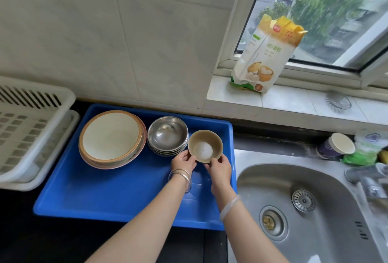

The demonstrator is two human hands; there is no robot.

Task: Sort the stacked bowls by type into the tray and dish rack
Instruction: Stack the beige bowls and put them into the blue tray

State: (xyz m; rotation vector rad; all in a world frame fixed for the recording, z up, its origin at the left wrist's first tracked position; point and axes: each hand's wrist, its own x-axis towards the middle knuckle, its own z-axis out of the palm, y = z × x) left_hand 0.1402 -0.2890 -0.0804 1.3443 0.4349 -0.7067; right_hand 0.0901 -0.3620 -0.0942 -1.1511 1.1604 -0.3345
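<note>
both hands [183, 163] grip one tan bowl [205, 145] | steel bowls [167, 135] stacked

We only get one head view: looking steeply down and forward, close over the blue tray [117, 195], sink [273, 183] right, window [327, 17] probably upper right.

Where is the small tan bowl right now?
The small tan bowl is held by both hands, left hand and right hand, over the blue tray's right side, beside the steel bowls.

We see soft daylight from the window [327, 17], glare on the steel sink [273, 178], fisheye bending at edges, blurred faucet [371, 185].
</note>
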